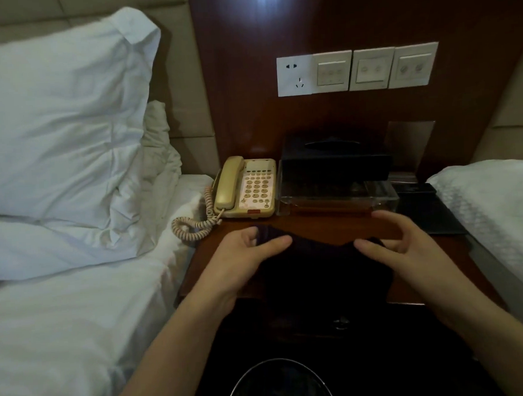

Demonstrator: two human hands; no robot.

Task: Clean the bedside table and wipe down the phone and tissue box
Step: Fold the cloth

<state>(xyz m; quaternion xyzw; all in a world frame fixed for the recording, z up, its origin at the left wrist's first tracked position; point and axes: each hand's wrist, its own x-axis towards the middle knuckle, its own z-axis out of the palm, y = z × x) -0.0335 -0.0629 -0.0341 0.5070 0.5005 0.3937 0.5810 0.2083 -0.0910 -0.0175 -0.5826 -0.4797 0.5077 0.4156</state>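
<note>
Step in hand: readying the cloth [318,264], as I judge it; both hands have it by its far edge over the front of the desk [208,255], and no wiping stroke on the phone or tissue box has begun.
Left grip: the left hand [245,253] pinches the cloth's left corner, thumb on top, fingers curled under the edge.
Right grip: the right hand [405,241] holds the cloth's right corner between thumb and lower fingers; the upper fingers arch loosely above it and touch nothing.
Cloth: dark, slack between the two grips, its near part draped over the desk's front edge.
Phone [247,188]: beyond the left grip, on the desk's back left, handset in its cradle, coiled cord [192,228] trailing off to the left of that grip.
Tissue box [334,157]: dark, beyond and between the two grips, standing on a clear tray [339,199].
Folder [428,216]: dark and flat, beyond and to the right of the right grip.
Next move calls for: probably gathering the cloth into one hand as a pad, then reaching forward to the bare wood or the phone; the other hand would be free to steady or lift each item.
Watch for: the cord snagging on a sweep to the left.
</note>
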